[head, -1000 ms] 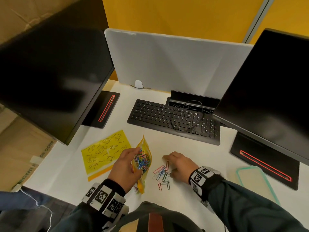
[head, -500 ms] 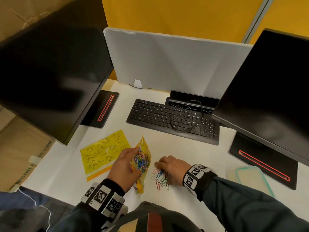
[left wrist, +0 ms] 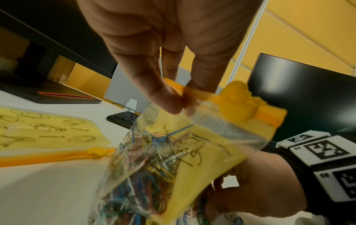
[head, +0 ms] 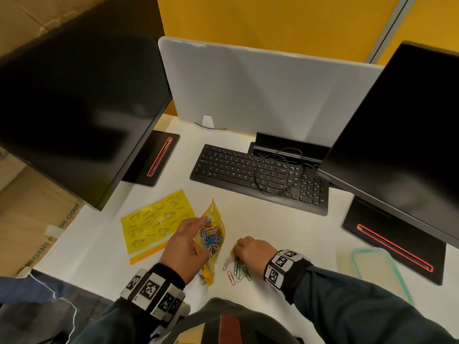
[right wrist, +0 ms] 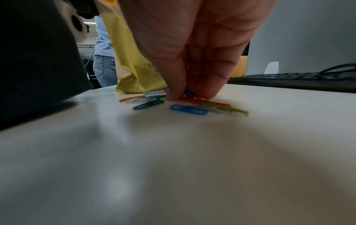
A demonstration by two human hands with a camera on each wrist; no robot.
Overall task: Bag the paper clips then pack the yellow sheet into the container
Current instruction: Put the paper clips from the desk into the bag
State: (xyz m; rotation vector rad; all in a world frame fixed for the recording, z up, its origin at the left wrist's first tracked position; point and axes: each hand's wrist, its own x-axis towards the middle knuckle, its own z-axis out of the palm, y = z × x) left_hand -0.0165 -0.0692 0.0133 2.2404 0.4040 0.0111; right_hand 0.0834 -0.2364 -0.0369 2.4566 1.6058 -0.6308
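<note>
A yellow zip bag (head: pixel 211 240) stands upright, mouth open, packed with coloured paper clips. More loose paper clips (head: pixel 236 269) lie scattered beside it on the worktop. The yellow sheet (head: pixel 156 222) lies flat further left; the teal-rimmed container (head: pixel 380 271) sits far right.

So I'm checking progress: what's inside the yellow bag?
Through the yellow bag, held by the left hand, shows a tangle of coloured paper clips. The count and the bag's bottom are hidden by the hand and the heap.
</note>
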